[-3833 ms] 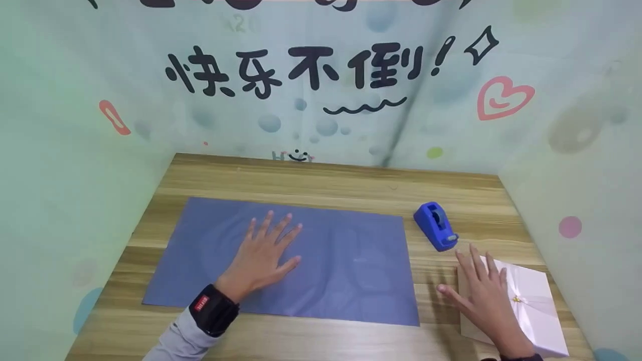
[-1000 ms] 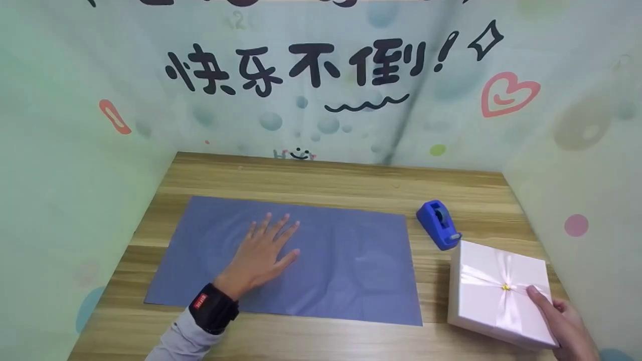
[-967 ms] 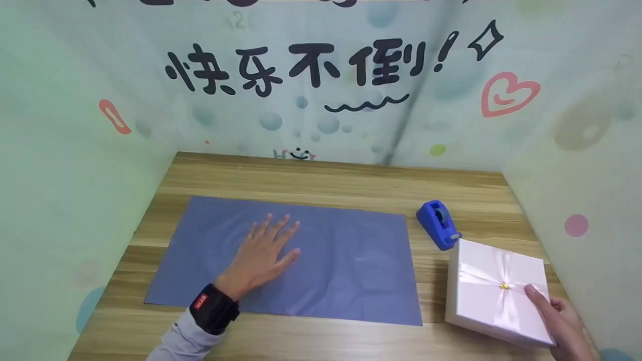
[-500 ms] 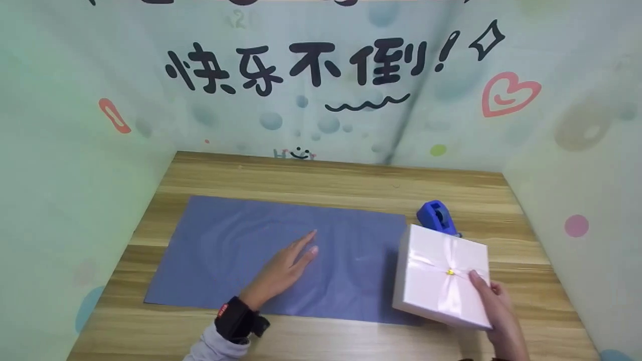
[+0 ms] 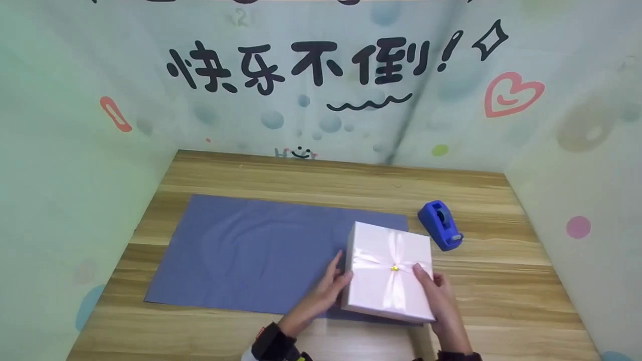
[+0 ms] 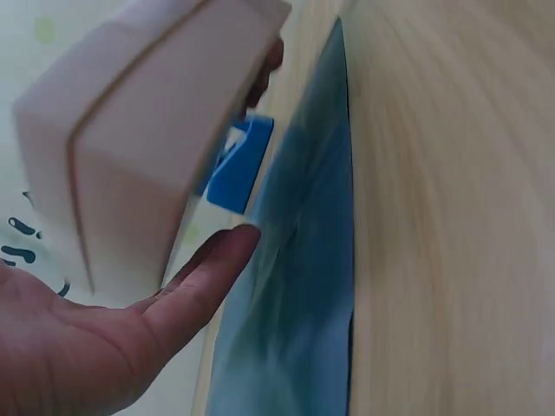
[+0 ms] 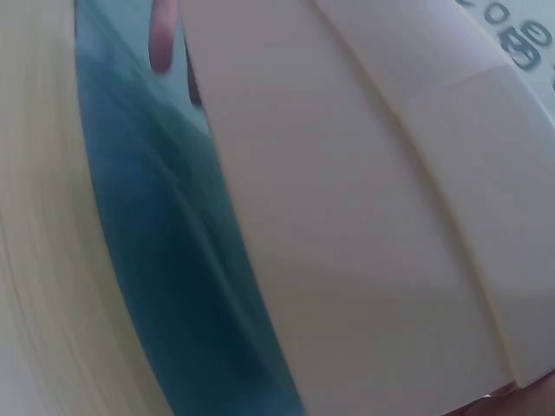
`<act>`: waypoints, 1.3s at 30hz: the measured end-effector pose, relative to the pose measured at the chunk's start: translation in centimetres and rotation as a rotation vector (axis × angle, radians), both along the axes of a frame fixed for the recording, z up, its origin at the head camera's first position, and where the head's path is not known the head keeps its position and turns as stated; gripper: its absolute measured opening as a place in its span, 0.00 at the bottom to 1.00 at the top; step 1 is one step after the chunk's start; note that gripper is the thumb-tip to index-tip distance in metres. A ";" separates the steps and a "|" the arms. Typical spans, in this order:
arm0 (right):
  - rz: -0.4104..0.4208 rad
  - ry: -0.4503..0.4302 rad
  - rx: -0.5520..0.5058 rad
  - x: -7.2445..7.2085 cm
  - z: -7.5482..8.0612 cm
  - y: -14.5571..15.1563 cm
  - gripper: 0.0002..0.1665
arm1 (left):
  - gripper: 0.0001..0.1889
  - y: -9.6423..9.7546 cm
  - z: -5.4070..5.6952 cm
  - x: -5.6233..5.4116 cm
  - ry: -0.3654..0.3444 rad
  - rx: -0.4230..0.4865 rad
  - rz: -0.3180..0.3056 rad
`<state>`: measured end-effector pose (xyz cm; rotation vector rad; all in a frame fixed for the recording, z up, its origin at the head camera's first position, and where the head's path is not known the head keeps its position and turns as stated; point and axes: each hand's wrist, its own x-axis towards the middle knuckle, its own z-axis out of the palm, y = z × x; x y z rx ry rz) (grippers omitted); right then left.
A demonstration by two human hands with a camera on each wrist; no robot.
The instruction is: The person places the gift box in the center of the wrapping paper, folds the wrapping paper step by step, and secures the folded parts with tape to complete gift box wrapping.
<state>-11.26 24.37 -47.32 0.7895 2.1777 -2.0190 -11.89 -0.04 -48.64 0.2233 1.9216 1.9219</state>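
Observation:
A pale pink gift box (image 5: 373, 291) with a satin ribbon and a small gold piece at its centre is held up over the right part of a blue paper sheet (image 5: 251, 255). My right hand (image 5: 445, 306) grips its right side, thumb on the lid and fingers underneath. At the opposite side is my left hand (image 5: 323, 293), its fingers extended along the box's left edge. The left wrist view shows that palm up with straight fingers (image 6: 199, 290) close below the box's corner. In the right wrist view, the box (image 7: 347, 225) hides most of the right hand.
On the wooden table (image 5: 215, 331), a blue tape dispenser (image 5: 440, 228) stands just right of the sheet, behind the box. A printed fabric backdrop (image 5: 225, 120) closes off the back and both sides.
The right hand has picked up the box from the table's right side and carried it left over the sheet. The left hand has lifted off the sheet and moved right to the box.

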 end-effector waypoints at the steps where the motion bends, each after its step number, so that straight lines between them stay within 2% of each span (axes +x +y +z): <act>1: 0.000 0.000 0.007 -0.1 0.0 -0.4 0.30 | 0.44 0.3 -0.1 0.1 0.000 0.003 0.012; 6: 0.019 -0.003 0.021 -0.3 0.2 -1.6 0.33 | 0.47 0.6 -0.5 0.4 -0.024 0.073 0.099; 10: 0.049 0.027 -0.040 -0.4 0.4 -1.9 0.27 | 0.46 -0.2 -0.6 0.2 -0.040 0.106 0.162; 13: 0.073 0.074 -0.060 -0.3 0.4 -1.9 0.22 | 0.44 -1.2 -0.7 -0.3 -0.037 0.096 0.203; 16: 0.092 0.113 -0.033 -0.3 0.3 -1.4 0.21 | 0.42 -2.4 -0.6 -1.0 -0.045 0.099 0.253; 22: 0.095 0.100 0.032 0.0 -0.1 0.4 0.23 | 0.40 -5.5 -0.4 -2.5 -0.088 0.104 0.367; 30: 0.078 0.067 0.059 0.0 -0.9 2.0 0.24 | 0.40 -9.7 -0.7 -4.0 -0.135 0.053 0.436; 35: 0.069 0.054 0.078 0.0 -1.1 2.3 0.25 | 0.39 -11.4 -1.1 -4.5 -0.175 0.056 0.454; 39: 0.068 0.068 0.074 0.1 -1.5 2.5 0.26 | 0.39 -12.3 -1.4 -4.8 -0.175 0.053 0.451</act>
